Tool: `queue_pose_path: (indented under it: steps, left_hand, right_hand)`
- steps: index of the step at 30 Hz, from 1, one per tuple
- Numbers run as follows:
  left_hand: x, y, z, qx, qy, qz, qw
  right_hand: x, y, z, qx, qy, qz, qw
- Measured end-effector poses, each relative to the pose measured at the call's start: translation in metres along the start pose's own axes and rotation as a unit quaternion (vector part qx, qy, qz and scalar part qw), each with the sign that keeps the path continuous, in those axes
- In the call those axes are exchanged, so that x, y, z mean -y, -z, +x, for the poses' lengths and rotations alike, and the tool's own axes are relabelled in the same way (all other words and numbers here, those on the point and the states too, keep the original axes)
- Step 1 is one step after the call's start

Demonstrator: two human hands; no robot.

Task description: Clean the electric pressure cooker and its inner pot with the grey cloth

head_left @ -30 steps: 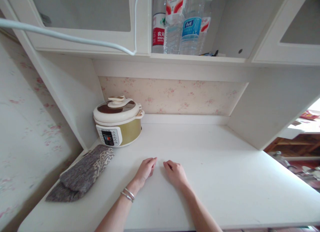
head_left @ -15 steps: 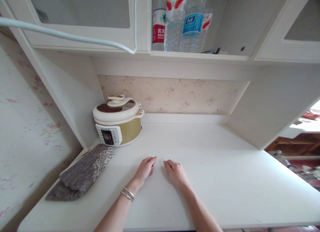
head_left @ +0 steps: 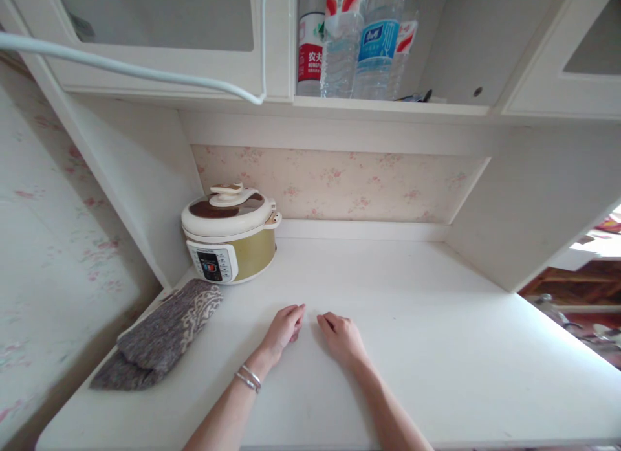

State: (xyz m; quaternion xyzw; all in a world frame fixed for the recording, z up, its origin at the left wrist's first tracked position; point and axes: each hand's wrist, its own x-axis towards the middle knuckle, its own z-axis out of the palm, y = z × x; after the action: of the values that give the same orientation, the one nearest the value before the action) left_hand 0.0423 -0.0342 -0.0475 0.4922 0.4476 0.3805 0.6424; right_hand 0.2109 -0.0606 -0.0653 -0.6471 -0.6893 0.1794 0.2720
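Note:
My left hand (head_left: 285, 328) rests on the white countertop (head_left: 436, 347) in a loose fist, two silver bangles (head_left: 248, 378) around its wrist. A short gap to its right separates it from my right hand (head_left: 342, 336), which is also curled closed on the surface. Nothing shows in either hand. Left of my hands lies a folded grey cloth (head_left: 160, 341) with a pale scroll pattern. Behind that cloth stands an electric pressure cooker (head_left: 230, 234), cream and olive green, its lid on.
Overhead, an open cabinet shelf (head_left: 451, 108) holds several plastic bottles (head_left: 376, 50). A white cable (head_left: 145, 69) hangs across the upper left. White side panels (head_left: 548, 198) bound the counter niche. Beyond the counter's right edge, blurred glassware (head_left: 577, 328) stands on a lower level.
The view has shifted very slightly. Both hands keep the same closed pose and place on the counter.

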Motion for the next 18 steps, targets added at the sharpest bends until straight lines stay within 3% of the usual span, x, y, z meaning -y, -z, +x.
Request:
queue_pose_path:
  steps: [18]
  left_hand:
    - [-0.0015,-0.0003,-0.0009,0.004,-0.003,0.004,1.000]
  right_hand:
    - [0.0003,0.0006,0.0008,0.004,0.003,-0.005,1.000]
